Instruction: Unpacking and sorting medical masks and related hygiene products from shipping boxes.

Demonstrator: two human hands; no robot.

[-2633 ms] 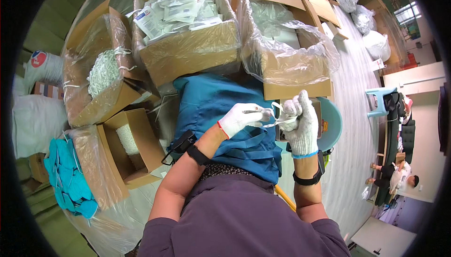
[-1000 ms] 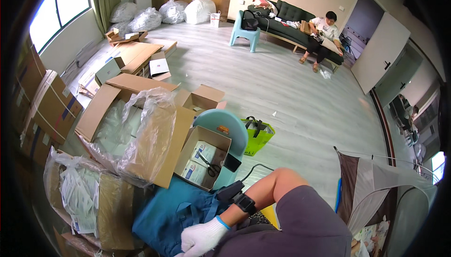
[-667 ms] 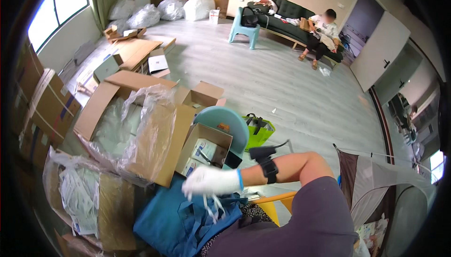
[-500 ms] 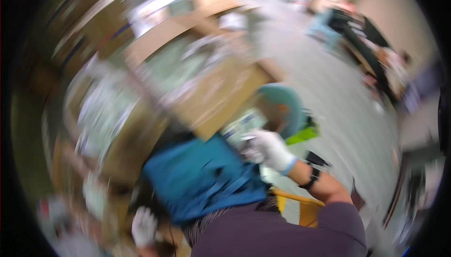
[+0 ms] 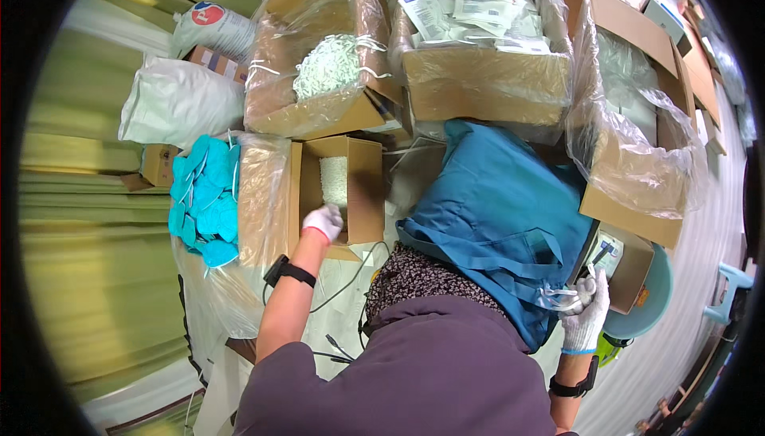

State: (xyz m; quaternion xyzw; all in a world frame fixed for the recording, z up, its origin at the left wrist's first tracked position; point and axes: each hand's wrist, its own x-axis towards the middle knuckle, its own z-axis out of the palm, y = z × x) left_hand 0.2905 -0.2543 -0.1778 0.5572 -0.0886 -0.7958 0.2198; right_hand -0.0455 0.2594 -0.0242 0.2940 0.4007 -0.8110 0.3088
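Note:
My left hand (image 5: 324, 221), in a white glove, reaches over the near edge of a small open cardboard box (image 5: 365, 189). A white textured bundle (image 5: 334, 181) stands inside this box, just beyond the hand. The left fingers are blurred and partly hidden. At the right, my right hand (image 5: 588, 312), in a white glove with a blue cuff, is closed around a crumpled silvery-white bundle (image 5: 567, 299); its kind is unclear. That hand is beside a blue cloth bag (image 5: 502, 205) lying across my lap.
Turquoise face masks (image 5: 207, 201) fill a plastic-lined box at left. Ahead stand lined cartons, one with white ear-loop-like strips (image 5: 328, 67), another with flat white packets (image 5: 478, 5). A round light-blue tub (image 5: 657, 292) is at right. Black cables (image 5: 339, 350) lie near my lap.
The view has swung left and steadied. My left hand is now at the small box; my right hand still holds the silvery-white bundle and is now near the bag's right side.

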